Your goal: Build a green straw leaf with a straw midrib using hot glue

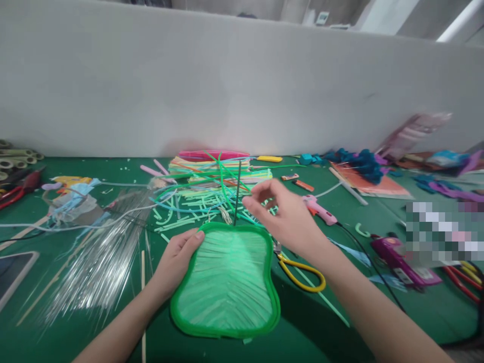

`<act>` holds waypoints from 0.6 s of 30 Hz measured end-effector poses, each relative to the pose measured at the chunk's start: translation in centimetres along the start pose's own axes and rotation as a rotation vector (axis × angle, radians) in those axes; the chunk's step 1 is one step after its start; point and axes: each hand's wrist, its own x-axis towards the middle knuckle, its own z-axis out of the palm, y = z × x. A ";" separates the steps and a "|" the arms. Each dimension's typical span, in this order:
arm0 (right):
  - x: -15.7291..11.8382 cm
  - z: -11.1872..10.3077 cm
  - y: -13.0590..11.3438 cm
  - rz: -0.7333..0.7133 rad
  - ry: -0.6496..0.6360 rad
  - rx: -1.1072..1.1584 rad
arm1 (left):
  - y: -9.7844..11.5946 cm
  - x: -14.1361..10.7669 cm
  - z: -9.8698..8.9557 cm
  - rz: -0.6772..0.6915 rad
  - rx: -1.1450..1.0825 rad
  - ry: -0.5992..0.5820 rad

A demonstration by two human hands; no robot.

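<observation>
A green leaf-shaped panel with a thick green rim and pleated, vein-like folds tilts up in front of me. My left hand grips its upper left edge, thumb on the rim. From the top of the panel rises a thin dark wire stem. Just right of that stem, my right hand has its fingers curled, thumb and fingertip close together. A thin green strip runs up to those fingertips, but whether they pinch it is unclear. Yellow-handled scissors lie below the right wrist, partly behind the panel.
Piled pipe cleaners lie behind the panel. Clear thin strips and a wooden stick are at left. At right are a pink glue gun with its cord and a purple tool. A grey partition stands behind.
</observation>
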 end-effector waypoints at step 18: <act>-0.4 2.1 0.9 0.112 -0.531 0.137 | 0.3 -0.1 -0.5 -0.024 0.022 -0.057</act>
